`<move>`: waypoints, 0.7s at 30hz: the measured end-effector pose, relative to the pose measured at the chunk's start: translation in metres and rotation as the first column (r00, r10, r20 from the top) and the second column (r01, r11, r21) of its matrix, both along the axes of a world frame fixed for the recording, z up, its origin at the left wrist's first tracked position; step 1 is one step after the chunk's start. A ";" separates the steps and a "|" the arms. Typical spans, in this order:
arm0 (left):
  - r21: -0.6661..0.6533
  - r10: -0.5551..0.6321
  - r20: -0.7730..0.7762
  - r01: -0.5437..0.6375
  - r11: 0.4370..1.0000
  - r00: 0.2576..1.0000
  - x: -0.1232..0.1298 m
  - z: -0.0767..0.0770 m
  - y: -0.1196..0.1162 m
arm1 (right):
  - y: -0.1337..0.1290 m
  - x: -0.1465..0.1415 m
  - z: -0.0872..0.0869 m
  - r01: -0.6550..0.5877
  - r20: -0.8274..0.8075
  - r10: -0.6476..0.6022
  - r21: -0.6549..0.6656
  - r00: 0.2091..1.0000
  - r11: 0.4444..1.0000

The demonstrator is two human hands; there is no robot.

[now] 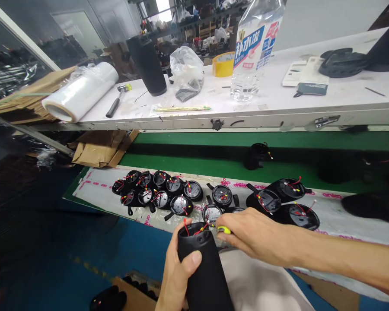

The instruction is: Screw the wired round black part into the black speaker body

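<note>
My left hand [181, 265] is wrapped round a black cylindrical speaker body [205, 268], thumb on its near side. The speaker is slightly tilted, its open end facing up, with red wires [186, 226] and small yellow and white connectors sticking out of it. My right hand [246, 231] is closed on a tool with a yellow-green handle [224, 230], just right of the open end. The rest of the tool is mostly covered by my fingers, so its kind is unclear. Behind my hands stand several similar black speaker bodies [180, 205] with wires showing at their tops.
The speaker bodies stand on a printed white sheet [97, 185] over a green bench top [181, 149]. Above is a white shelf [201, 119] with a film roll [81, 93], a hammer [118, 100], a tape roll [223, 65] and a water bottle [254, 56]. A cardboard box [134, 296] sits below.
</note>
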State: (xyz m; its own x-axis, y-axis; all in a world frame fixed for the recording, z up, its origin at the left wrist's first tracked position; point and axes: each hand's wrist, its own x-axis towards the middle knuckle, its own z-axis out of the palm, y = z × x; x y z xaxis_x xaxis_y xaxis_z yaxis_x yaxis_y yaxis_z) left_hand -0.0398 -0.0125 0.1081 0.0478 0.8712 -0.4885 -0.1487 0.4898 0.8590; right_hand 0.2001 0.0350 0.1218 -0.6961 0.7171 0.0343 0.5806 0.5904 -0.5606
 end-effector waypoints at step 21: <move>0.198 0.098 -0.459 -0.006 0.980 0.883 0.012 0.011 -0.006 | -0.029 -0.014 -0.007 -0.100 0.281 -0.017 0.397 0.960 0.912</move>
